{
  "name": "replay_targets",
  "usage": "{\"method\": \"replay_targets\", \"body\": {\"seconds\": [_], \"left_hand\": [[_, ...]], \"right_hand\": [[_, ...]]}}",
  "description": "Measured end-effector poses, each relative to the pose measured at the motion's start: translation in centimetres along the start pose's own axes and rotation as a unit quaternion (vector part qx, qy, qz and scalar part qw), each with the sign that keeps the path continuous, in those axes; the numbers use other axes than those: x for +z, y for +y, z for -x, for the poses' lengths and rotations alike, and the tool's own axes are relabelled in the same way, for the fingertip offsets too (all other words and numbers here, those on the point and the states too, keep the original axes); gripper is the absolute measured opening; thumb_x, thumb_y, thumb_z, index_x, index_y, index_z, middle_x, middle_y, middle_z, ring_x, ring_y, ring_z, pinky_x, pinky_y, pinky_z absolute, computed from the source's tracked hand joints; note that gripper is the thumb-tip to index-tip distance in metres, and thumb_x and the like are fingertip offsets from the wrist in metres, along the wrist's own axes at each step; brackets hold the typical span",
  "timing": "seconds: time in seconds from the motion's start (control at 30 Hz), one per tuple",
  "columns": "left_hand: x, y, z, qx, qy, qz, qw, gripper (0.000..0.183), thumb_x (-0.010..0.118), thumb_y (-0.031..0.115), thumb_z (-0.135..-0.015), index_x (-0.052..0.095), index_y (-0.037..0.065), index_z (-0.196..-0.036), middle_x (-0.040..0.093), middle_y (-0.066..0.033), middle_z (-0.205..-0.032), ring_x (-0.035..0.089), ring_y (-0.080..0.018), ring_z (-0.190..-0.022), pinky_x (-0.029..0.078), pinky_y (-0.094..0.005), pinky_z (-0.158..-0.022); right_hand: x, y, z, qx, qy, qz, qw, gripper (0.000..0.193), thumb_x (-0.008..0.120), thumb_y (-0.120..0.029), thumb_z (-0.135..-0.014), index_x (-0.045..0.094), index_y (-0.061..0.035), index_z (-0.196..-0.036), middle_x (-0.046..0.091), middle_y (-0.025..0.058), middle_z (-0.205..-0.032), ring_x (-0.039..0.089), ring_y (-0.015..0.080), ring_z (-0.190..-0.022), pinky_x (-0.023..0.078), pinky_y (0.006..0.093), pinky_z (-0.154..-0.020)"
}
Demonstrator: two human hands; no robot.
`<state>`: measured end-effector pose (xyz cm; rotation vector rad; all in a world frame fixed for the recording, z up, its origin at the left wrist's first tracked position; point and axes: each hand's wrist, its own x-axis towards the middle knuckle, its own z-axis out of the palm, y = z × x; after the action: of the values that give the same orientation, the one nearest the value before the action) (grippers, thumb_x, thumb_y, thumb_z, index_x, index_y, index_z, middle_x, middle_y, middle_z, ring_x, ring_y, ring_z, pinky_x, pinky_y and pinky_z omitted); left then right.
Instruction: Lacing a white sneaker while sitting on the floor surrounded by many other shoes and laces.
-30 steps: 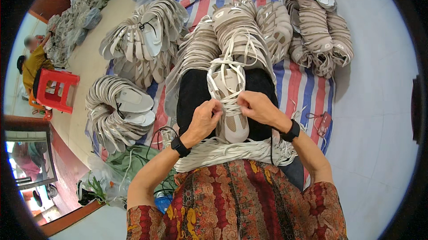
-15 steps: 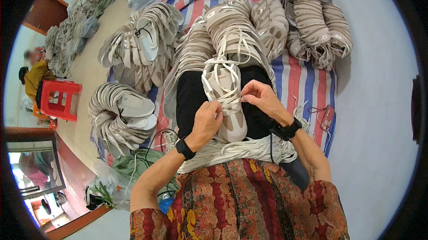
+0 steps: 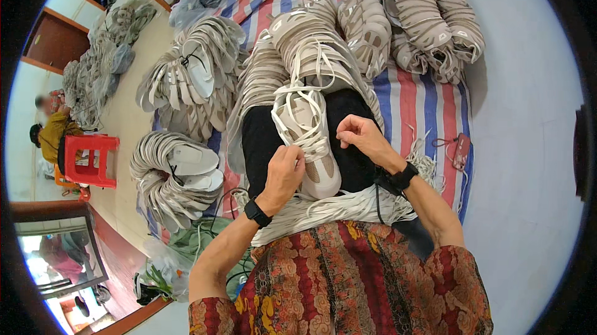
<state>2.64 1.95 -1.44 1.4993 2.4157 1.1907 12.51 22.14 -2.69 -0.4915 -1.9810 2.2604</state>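
A beige and white shoe upper (image 3: 322,177) lies across my black-clad lap, toe toward me. Cream laces (image 3: 311,143) cross its front, and loose loops of lace trail over its far end. My left hand (image 3: 285,172) is closed at the upper's left edge, fingertips against the lowest lace rows; whatever they pinch is hidden. To the right of the upper and apart from it, my right hand (image 3: 364,138) is closed with thumb and forefinger together. Anything between those fingers is too small to make out.
Bundled shoe uppers (image 3: 323,39) stack just beyond my knees, with more bundles (image 3: 177,173) at left and others (image 3: 429,21) at far right. A bunch of laces (image 3: 298,217) lies across my lap. Striped sheeting (image 3: 404,102) covers the floor. A red stool (image 3: 91,159) and a person (image 3: 53,133) are far left.
My right hand has come away from the upper's right edge, leaving a gap. My left hand stays at the laces. The whole view has shifted slightly.
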Motion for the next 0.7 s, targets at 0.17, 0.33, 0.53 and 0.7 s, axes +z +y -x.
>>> {"method": "replay_targets", "body": {"seconds": [0.17, 0.33, 0.53, 0.7], "left_hand": [[-0.1, 0.26, -0.21, 0.015, -0.01, -0.026, 0.999, 0.018, 0.059, -0.006, -0.068, 0.049, 0.002, -0.08, 0.047, -0.0122, -0.07, 0.05, -0.0283, -0.064, 0.042, -0.0356, -0.057], [0.24, 0.39, -0.73, 0.071, -0.009, -0.059, 0.996, 0.017, 0.057, -0.007, -0.066, 0.046, 0.002, -0.076, 0.046, -0.0129, -0.069, 0.05, -0.03, -0.066, 0.041, -0.0373, -0.057], [0.48, 0.42, -0.81, 0.084, -0.009, -0.07, 0.994, 0.018, 0.056, -0.007, -0.064, 0.045, 0.002, -0.075, 0.046, -0.0128, -0.068, 0.049, -0.0299, -0.066, 0.042, -0.0377, -0.057], [0.47, 0.61, -0.63, 0.087, -0.004, -0.072, 0.994, 0.019, 0.056, -0.007, -0.063, 0.045, 0.002, -0.075, 0.046, -0.0128, -0.067, 0.049, -0.0298, -0.065, 0.042, -0.038, -0.057]], "right_hand": [[-0.01, 0.21, -0.02, 0.009, -0.005, -0.012, 1.0, 0.007, 0.054, -0.006, -0.081, 0.055, 0.0003, -0.084, 0.056, 0.0011, -0.073, 0.053, 0.0072, -0.062, 0.045, 0.0208, -0.059], [0.14, 0.39, -0.06, 0.014, -0.012, -0.005, 1.0, 0.007, 0.054, -0.006, -0.081, 0.055, -0.0004, -0.085, 0.055, 0.0009, -0.074, 0.052, 0.007, -0.064, 0.045, 0.0203, -0.06], [-0.01, 0.37, 0.06, 0.016, -0.019, -0.002, 1.0, 0.006, 0.055, -0.006, -0.082, 0.055, -0.0009, -0.086, 0.055, 0.001, -0.076, 0.052, 0.0067, -0.065, 0.044, 0.0197, -0.062], [-0.02, 0.69, -0.16, 0.018, -0.019, 0.01, 1.0, 0.006, 0.055, -0.006, -0.082, 0.055, -0.0009, -0.085, 0.055, 0.0012, -0.076, 0.052, 0.0066, -0.065, 0.044, 0.0195, -0.062]]}}
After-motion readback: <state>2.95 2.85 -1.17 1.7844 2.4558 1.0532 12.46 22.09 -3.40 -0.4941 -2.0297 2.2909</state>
